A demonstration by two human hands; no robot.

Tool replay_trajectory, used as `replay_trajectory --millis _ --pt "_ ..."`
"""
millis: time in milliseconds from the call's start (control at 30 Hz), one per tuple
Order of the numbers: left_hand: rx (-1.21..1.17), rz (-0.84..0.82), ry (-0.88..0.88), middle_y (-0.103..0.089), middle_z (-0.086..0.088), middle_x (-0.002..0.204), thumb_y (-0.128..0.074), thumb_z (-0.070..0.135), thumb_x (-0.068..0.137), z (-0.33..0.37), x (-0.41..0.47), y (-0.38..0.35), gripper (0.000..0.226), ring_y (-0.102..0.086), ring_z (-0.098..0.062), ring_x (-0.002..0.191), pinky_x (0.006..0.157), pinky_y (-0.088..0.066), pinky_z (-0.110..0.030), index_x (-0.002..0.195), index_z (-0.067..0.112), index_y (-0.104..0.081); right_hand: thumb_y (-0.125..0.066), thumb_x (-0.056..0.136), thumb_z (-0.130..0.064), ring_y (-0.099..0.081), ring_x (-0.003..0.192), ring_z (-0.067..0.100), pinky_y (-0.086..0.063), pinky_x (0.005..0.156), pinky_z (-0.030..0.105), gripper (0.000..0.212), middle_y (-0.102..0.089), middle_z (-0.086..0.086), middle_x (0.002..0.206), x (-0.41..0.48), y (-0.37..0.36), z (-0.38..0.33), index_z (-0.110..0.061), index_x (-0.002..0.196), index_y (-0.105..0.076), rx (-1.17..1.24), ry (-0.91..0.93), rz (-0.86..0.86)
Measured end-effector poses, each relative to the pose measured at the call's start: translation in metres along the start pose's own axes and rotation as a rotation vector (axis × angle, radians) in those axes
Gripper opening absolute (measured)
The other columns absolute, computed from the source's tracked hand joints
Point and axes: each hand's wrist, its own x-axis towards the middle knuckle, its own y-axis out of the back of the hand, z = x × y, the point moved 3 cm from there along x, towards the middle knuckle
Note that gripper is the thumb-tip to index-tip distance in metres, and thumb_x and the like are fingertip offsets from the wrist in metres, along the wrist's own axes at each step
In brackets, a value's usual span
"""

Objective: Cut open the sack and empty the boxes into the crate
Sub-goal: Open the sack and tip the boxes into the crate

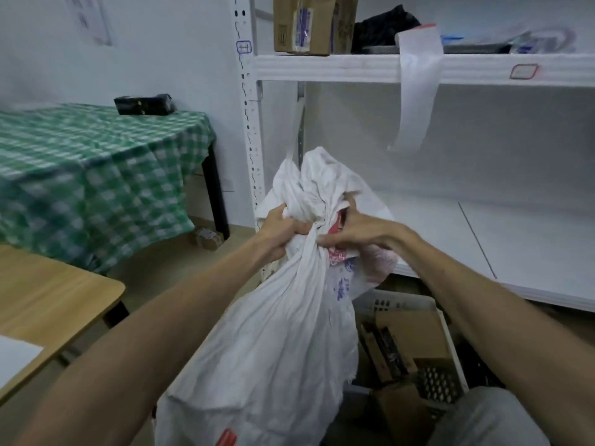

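Sack: white, bunched at its neck, upright beside the crate.
Your left hand: fingers clenched around the neck.
Your right hand: fingers pinching the gathered neck.
Crate: holds cardboard boxes.

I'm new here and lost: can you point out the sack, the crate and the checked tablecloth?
sack (283, 333): head view, on its white bulging side.
crate (402, 305): head view, on its pale slotted rim.
checked tablecloth (96, 175): head view, on its hanging green front.
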Motion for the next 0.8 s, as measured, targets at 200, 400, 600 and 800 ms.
replay_trajectory --millis 200,400,600,800 --pt "-0.044 -0.087 0.072 -0.071 -0.018 0.109 -0.055 -0.023 0.077 -0.022 0.002 -0.011 0.053 -0.069 -0.035 0.101 0.079 -0.059 -0.045 0.123 0.002 -0.060 -0.091 0.052 -0.018 -0.065 0.105 0.010 -0.053 0.095 0.035 0.075 -0.069 -0.008 0.112 0.013 -0.033 0.036 -0.023 0.120 -0.058 0.188 0.084 0.128" --pt "0.509 -0.089 -0.193 -0.059 -0.001 0.132 -0.092 0.021 0.049 0.006 0.003 0.035 0.102 -0.057 -0.019 0.121 0.103 -0.048 -0.042 0.139 0.017 -0.044 -0.090 0.056 -0.022 -0.054 0.108 0.016 -0.047 0.089 0.029 0.102 -0.057 -0.004 0.122 0.035 -0.023 0.014 -0.018 0.141 -0.034 0.108 0.112 0.366" --pt "0.687 0.234 -0.073 0.017 0.004 0.161 -0.095 0.054 0.034 -0.051 -0.014 0.122 0.162 0.003 -0.018 0.150 0.120 -0.014 -0.044 0.150 0.040 0.017 -0.086 0.054 0.001 -0.060 0.107 0.021 -0.056 0.082 0.034 0.090 -0.064 0.001 0.115 0.079 -0.046 -0.028 -0.015 0.133 -0.046 0.354 0.107 0.280" --pt "0.389 0.235 -0.061 -0.062 0.005 0.125 -0.098 0.028 0.044 -0.100 0.007 0.158 0.101 -0.060 -0.009 0.114 0.103 -0.049 -0.042 0.133 0.017 -0.050 -0.072 0.062 0.017 -0.067 0.097 0.026 -0.057 0.085 0.038 0.059 -0.071 0.007 0.102 0.143 -0.139 -0.045 -0.012 0.112 -0.061 0.651 0.037 0.109"
